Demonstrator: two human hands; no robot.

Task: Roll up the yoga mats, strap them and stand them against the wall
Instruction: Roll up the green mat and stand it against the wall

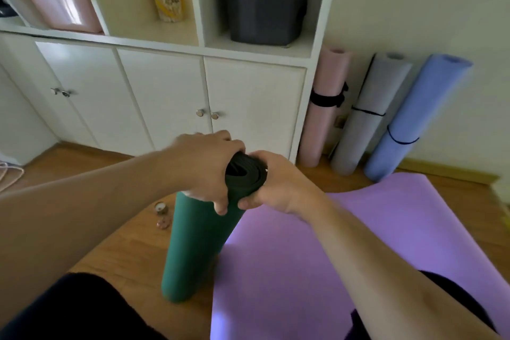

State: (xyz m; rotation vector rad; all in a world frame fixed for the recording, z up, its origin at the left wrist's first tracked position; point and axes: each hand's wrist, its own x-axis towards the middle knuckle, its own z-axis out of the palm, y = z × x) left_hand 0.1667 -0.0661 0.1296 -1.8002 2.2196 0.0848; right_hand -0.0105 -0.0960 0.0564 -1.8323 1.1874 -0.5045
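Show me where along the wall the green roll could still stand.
Bare wall and floor lie right of the blue mat. Left of it is crowded: the blue, grey mat and pink mat stand packed against the cabinet. The purple mat covers the floor in front. Both hands grip the green mat.

A white cabinet (165, 85) with round metal door knobs holds in its open cubbies a pink plastic bin (59, 0), a yellow snack pouch (167, 0) and a dark grey fabric basket (265, 8), while two small round copper-coloured tins (162, 215) lie on the wooden floor (118, 251).
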